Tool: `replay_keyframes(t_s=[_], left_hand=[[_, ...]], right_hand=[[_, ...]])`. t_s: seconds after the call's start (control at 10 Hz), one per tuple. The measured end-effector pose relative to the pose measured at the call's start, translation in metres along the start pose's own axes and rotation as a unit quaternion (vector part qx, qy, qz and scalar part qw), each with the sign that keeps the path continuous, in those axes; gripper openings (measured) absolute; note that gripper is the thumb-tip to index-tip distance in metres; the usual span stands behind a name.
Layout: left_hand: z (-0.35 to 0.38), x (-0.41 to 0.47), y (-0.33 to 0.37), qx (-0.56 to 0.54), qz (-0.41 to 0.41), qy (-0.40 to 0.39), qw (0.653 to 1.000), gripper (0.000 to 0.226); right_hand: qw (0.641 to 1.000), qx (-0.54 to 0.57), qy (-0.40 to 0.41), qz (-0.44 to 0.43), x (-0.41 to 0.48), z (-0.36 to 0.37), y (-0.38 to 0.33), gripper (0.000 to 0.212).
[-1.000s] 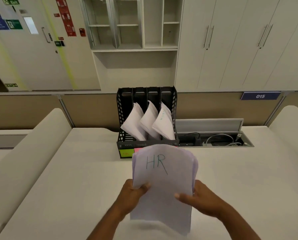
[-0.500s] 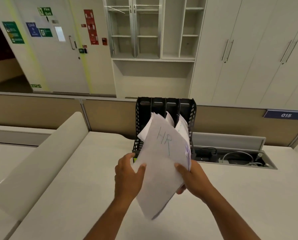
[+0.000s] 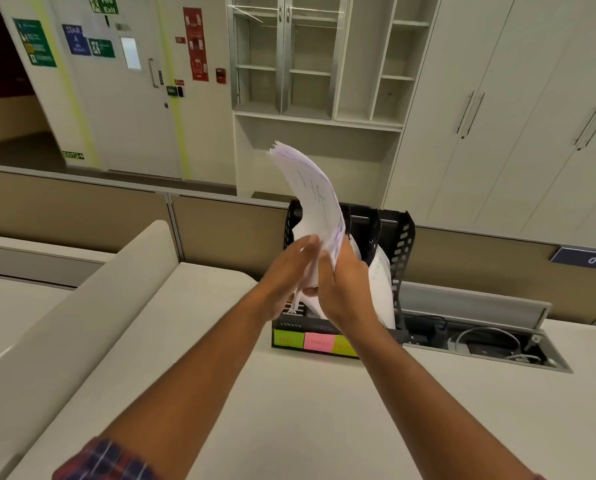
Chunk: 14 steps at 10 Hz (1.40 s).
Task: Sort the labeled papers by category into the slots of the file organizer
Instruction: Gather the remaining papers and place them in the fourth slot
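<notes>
White desk point(image 3: 255, 410), frame centre — black file organizer point(image 3: 402, 244) at far edge. Paper stack point(image 3: 312, 188) upright, bowed, before its left side; left hand point(image 3: 288, 271) flat-fingered against it, right hand point(image 3: 345, 289) gripping lower part.

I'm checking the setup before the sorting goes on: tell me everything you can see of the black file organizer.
The file organizer is black and plastic-looking, with perforated side walls and upright dividers forming several slots. It stands on the white desk against the partition, beside an open cable tray. Green, pink and yellow sticky notes line its front base; their writing is unreadable. White papers lean in its slots. The left hand, right hand and their paper stack hide much of its front.
</notes>
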<state>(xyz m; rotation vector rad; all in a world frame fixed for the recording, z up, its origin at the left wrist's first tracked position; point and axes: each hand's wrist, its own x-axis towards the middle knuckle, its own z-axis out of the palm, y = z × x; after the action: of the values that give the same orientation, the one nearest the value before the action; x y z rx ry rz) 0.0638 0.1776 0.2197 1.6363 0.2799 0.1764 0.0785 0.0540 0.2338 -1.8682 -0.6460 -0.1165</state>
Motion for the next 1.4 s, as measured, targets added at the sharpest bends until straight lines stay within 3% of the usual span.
replay_keyframes(t_s=[0.1, 0.3, 0.7, 1.0, 1.2, 1.4], left_hand=[[-0.006, 0.018, 0.01, 0.005, 0.003, -0.029, 1.0, 0.036], [-0.022, 0.061, -0.014, -0.027, 0.003, -0.051, 0.998, 0.033], [-0.029, 0.1, -0.107, -0.11, -0.114, -0.023, 0.987, 0.035], [-0.03, 0.091, -0.117, -0.162, -0.169, 0.032, 0.972, 0.035], [-0.028, 0.088, -0.114, -0.151, -0.161, 0.075, 0.973, 0.039], [-0.027, 0.084, -0.078, -0.135, -0.1, 0.146, 0.975, 0.042]], right_hand=[[1.0, -0.014, -0.006, 0.003, 0.024, 0.014, 0.004, 0.059], [0.998, -0.054, -0.018, 0.011, 0.054, 0.044, 0.027, 0.062], [0.985, -0.068, -0.104, 0.115, 0.056, 0.096, 0.097, 0.057], [0.969, -0.074, -0.178, 0.155, 0.035, 0.118, 0.13, 0.046], [0.954, -0.148, -0.199, 0.167, 0.034, 0.111, 0.128, 0.039], [0.935, -0.189, -0.241, 0.179, 0.022, 0.09, 0.127, 0.009]])
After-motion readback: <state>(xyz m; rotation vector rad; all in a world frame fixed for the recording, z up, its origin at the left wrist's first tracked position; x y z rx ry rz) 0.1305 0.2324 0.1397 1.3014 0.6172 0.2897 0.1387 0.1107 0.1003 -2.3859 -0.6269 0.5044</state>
